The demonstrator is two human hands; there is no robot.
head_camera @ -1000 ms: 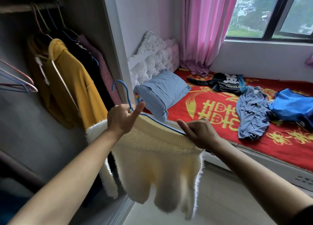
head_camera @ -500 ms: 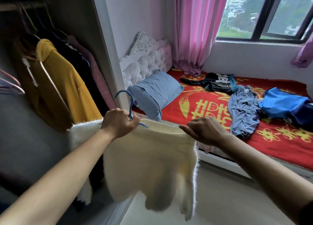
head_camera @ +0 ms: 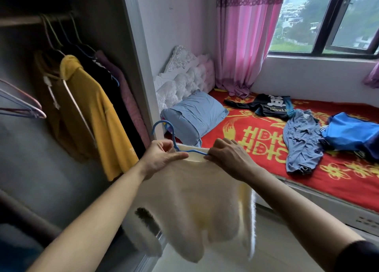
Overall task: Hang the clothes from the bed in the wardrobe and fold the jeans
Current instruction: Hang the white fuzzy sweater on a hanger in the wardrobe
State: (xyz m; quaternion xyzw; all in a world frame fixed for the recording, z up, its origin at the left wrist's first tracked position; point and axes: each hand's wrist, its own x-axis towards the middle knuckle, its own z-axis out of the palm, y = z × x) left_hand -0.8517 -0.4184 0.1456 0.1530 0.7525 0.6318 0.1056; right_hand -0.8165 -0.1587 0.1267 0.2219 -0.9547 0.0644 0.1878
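Here we are mid-air in front of the wardrobe (head_camera: 30, 169), and the cream sweater (head_camera: 196, 200) is being worked onto the blue hanger (head_camera: 164, 124). The left hand (head_camera: 162, 159) pinches the hanger just below its hook, thumb laid along the collar. The right hand (head_camera: 227, 159) pinches the neckline where the hanger's arm slides under the knit. The sweater hangs between both hands, clear of the rail (head_camera: 20, 21) and not hung yet. It looks nearly seated, so the hook-up should come soon. Inside, a yellow hoodie (head_camera: 98, 118) and a few dark garments are already on the rail, and spare hangers (head_camera: 24, 107) poke in at the left. So some of the job appears done, but plenty remains. On the bed (head_camera: 256, 132) a black printed top (head_camera: 264, 105), a bright blue garment (head_camera: 352, 132) and a crumpled denim piece (head_camera: 301, 142), probably the jeans, lie unhung and unfolded. Call it under halfway.
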